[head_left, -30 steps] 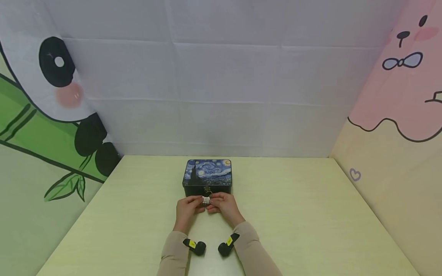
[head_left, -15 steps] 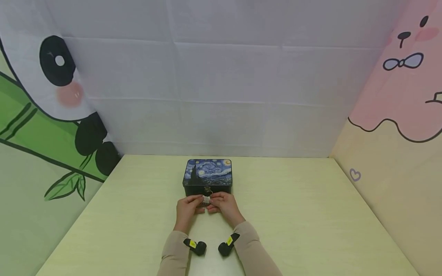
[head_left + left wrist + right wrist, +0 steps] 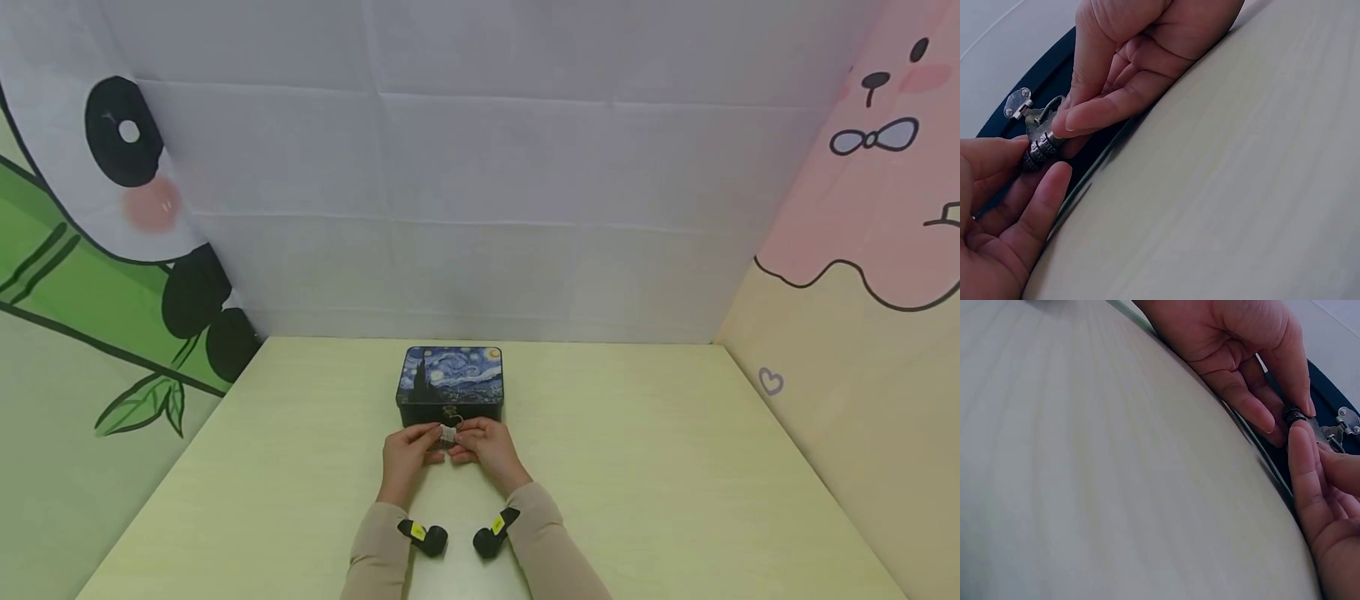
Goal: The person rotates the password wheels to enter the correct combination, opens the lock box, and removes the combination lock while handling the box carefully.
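A small metal combination padlock (image 3: 447, 434) with dark number dials (image 3: 1041, 150) hangs at the front of a dark tin box (image 3: 452, 375), its lid printed with a swirling blue night sky. Its curved shackle (image 3: 1054, 106) is at the box's silver clasp (image 3: 1018, 103); whether it is locked, I cannot tell. My left hand (image 3: 405, 457) pinches the padlock from the left, its fingers around the dial end. From the other side, my right hand (image 3: 490, 450) grips the body near the shackle. Fingers cover parts of the lock, and the digits are too blurred to read.
The box stands on a pale wooden table (image 3: 622, 458), close to a white cloth backdrop (image 3: 480, 208). Side panels carry a panda picture on the left and a pink animal on the right. A black camera is strapped to each wrist over beige sleeves.
The pale face of the padlock has tilted slightly between the fingers. Both hands keep their places in front of the box, which has not moved.
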Available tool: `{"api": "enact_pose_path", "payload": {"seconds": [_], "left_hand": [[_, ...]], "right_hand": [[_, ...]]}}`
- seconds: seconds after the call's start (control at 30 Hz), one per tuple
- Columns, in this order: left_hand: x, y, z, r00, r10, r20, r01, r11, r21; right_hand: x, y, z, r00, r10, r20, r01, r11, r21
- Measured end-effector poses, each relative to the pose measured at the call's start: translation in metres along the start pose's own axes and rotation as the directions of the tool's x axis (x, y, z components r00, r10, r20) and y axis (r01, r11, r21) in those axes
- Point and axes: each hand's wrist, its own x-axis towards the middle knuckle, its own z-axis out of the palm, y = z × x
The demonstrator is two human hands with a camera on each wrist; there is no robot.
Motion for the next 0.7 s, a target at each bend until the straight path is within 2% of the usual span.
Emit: {"api": "enact_pose_path", "payload": {"seconds": [0.4,0.7], "left_hand": [[0.0021,-0.0021,0.0007,1.0,0.003,0.004,-0.003,1.0,0.008],[-0.0006,0.0013,0.0016,1.0,-0.001,-0.005,0.001,1.0,-0.02]], "right_hand": [[0.0001,0.0002,-0.0012,1.0,-0.008,-0.005,0.008,1.0,-0.007],[0.0022,0.0035,-0.0014,1.0,-0.008,-0.015,0.008,1.0,0.017]]}}
